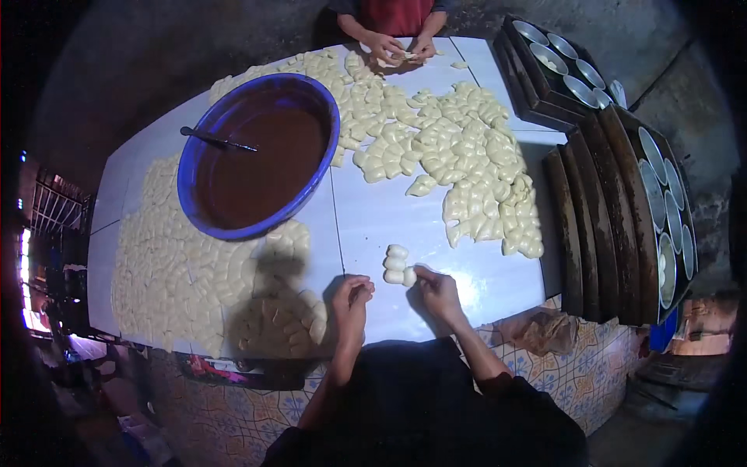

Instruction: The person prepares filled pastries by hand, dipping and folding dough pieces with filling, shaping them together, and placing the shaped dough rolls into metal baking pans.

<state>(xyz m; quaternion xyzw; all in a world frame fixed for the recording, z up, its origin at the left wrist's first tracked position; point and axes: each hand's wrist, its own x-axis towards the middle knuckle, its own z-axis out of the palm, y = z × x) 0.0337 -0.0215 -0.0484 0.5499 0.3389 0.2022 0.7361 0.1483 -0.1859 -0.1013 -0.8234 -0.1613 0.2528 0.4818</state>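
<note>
a dark garment point(420, 405) was seen nearest in the head view. on the tabletop point(373, 214), a white dough cluster point(394, 264) was set just left of and beyond the nearer right hand point(440, 294), long axis pointing away; whether it was gripped by the fingertips point(422, 272) beside it could not be told. the left hand point(352, 303) was held half-open, apparently empty. farther out, spread dough point(467, 148), a blue basin point(334, 128) and dark trays point(621, 194) were ranged around.

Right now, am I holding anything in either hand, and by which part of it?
Your left hand shows nothing held. Your right hand is at the right edge of a small, pale, rounded dough piece; whether it's gripped can't be told.
</note>
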